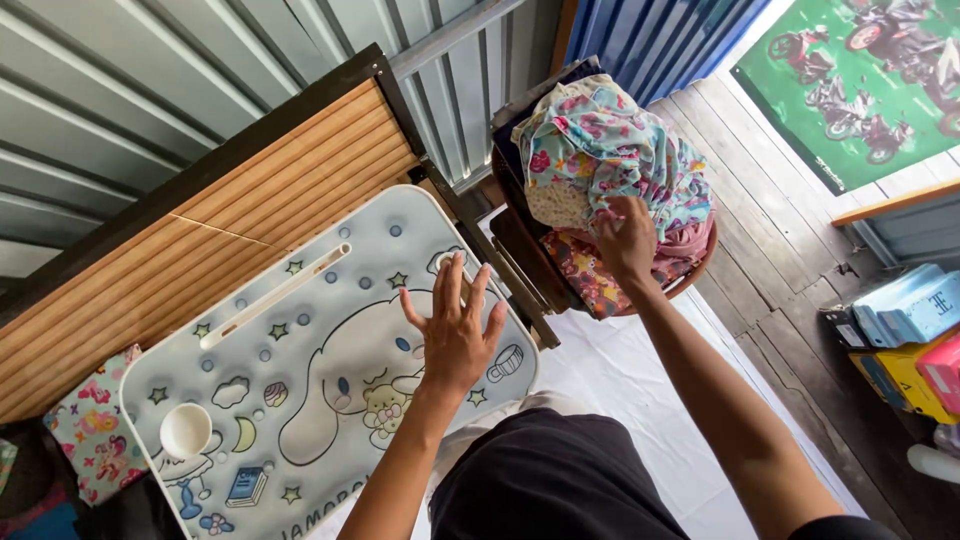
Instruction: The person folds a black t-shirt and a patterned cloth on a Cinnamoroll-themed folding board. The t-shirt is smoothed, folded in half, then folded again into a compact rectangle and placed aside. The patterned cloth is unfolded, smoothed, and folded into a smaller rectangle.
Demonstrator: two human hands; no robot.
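My left hand [455, 325] hovers open, fingers spread, over a pale blue lap table [300, 350] printed with a cartoon dog, stars and clouds. My right hand [628, 240] reaches forward into a pile of floral cloth [610, 140] heaped in a round brown basket [700, 268], fingers closed on the light blue flowered fabric. More patterned cloth, red and pink, lies under that piece.
A slatted wooden panel [220, 210] leans against the corrugated metal wall behind the lap table. Folded floral cloth [90, 425] lies at the left. A white sheet [640, 400] covers the floor. Coloured boxes [910, 345] sit on dark planks at the right.
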